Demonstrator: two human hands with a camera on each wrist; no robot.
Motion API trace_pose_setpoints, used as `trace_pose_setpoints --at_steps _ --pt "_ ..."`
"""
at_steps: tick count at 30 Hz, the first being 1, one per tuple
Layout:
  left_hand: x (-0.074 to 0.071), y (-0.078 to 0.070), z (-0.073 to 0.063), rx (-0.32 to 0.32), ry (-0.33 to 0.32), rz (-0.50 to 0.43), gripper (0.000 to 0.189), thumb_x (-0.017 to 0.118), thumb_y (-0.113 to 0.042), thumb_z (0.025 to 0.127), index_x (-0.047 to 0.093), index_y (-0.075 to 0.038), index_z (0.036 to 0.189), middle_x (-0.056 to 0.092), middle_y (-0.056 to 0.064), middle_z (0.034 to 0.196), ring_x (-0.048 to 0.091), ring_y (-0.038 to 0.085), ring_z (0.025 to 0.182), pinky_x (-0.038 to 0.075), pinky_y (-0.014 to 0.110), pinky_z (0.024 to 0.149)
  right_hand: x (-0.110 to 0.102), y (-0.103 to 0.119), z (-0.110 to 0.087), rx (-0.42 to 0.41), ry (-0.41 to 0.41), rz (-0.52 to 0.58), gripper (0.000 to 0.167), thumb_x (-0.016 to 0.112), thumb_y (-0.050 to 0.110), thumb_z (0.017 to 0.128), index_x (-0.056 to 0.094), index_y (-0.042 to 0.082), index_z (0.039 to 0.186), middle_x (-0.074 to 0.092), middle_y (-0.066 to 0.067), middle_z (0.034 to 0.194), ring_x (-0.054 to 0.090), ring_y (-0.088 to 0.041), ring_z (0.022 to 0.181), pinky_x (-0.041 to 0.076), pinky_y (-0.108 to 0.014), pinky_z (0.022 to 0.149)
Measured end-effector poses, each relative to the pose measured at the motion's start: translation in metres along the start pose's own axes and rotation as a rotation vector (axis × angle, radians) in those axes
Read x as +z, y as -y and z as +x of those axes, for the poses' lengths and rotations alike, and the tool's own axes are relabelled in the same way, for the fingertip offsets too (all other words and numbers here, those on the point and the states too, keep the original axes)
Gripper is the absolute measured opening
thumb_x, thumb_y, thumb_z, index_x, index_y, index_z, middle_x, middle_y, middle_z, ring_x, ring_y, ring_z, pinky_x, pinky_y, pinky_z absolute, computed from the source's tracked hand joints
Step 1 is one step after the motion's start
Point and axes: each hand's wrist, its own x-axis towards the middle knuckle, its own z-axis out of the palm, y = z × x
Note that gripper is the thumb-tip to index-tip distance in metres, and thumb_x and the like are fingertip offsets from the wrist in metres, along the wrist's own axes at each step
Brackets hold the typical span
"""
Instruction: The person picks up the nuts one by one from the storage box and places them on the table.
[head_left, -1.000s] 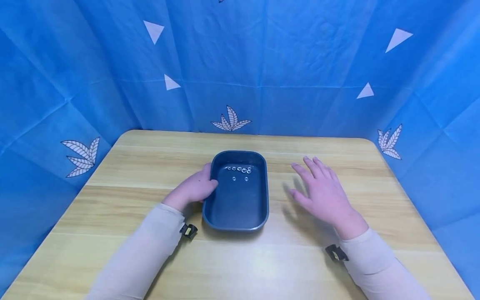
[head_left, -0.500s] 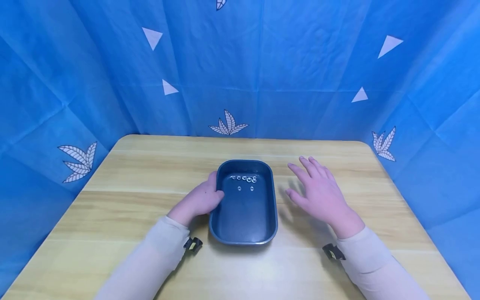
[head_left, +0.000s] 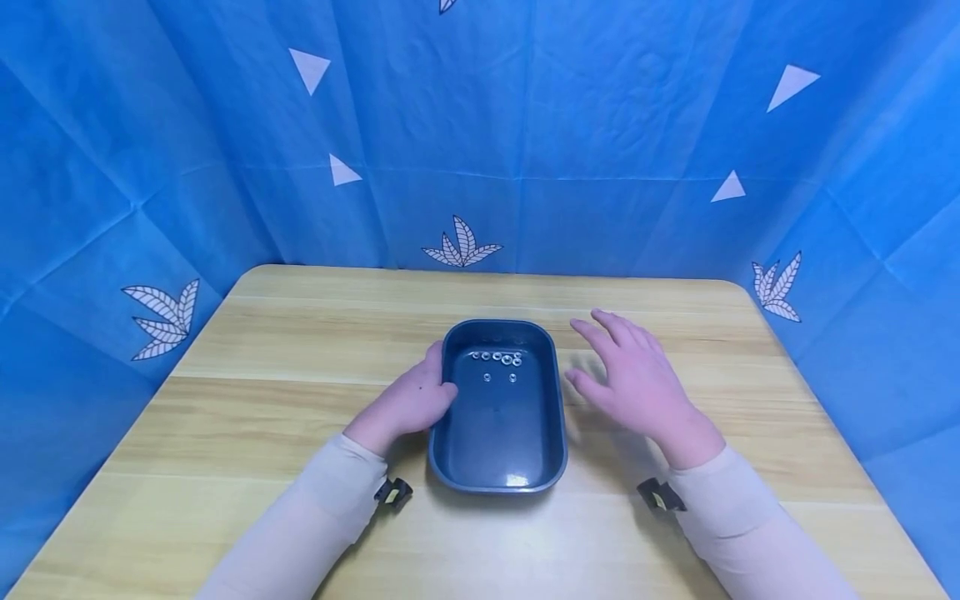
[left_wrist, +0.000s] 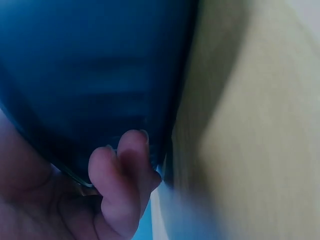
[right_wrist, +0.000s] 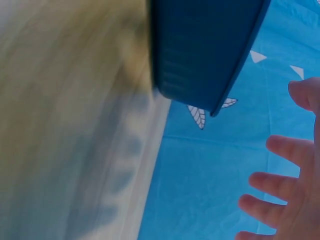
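A dark blue rectangular tray (head_left: 495, 433) with rounded corners is in the middle of the head view. Several small clear round pieces (head_left: 506, 360) lie inside, most of them in a row near its far end. My left hand (head_left: 411, 398) grips the tray's left wall, thumb over the rim and fingers outside. In the left wrist view, curled fingers (left_wrist: 122, 185) press against the tray's outer side. To the right of the tray, apart from it, my right hand (head_left: 637, 379) hovers with its fingers spread and holds nothing. The right wrist view shows that gap too.
The wooden table (head_left: 262, 350) reaches out on all sides of the tray. A blue curtain (head_left: 615, 125) with white triangles and leaf prints hangs behind and beside it. Small black devices (head_left: 393, 493) sit at both wrists.
The left hand has brought the tray to the right and somewhat nearer. My right hand has shifted slightly left, so the gap between it and the tray has narrowed.
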Motion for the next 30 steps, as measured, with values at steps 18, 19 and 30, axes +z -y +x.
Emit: trace_pose_setpoints --at_steps 18,19,30 --pt "0.003 -0.002 0.001 -0.019 -0.014 0.041 0.072 0.044 -0.021 0.103 0.005 -0.003 0.161 0.025 0.018 0.163 0.034 0.035 0.144 0.031 0.056 0.112 -0.019 0.041 0.033 0.010 0.110 0.039 0.058 0.056 0.056 0.096 0.062 0.016 0.137 0.060 -0.006 0.124 0.057 -0.027 0.112 0.049 -0.048 0.091" --pt "0.003 -0.002 0.001 -0.020 -0.014 0.045 0.072 0.044 -0.021 0.103 0.005 -0.003 0.161 0.026 0.018 0.163 0.036 0.034 0.144 0.031 0.056 0.112 -0.020 0.044 0.035 0.008 0.113 0.039 0.057 0.056 0.056 0.096 0.062 0.016 0.136 0.060 -0.005 0.123 0.057 -0.026 0.111 0.049 -0.048 0.090" --pt "0.003 -0.001 0.000 -0.035 -0.027 0.065 0.074 0.046 -0.022 0.102 0.005 -0.001 0.160 0.031 0.020 0.160 0.050 0.034 0.128 0.041 0.054 0.105 -0.026 0.068 0.059 -0.023 0.122 0.005 0.049 0.061 0.052 0.094 0.067 0.018 0.128 0.060 -0.001 0.118 0.059 -0.022 0.105 0.053 -0.044 0.082"
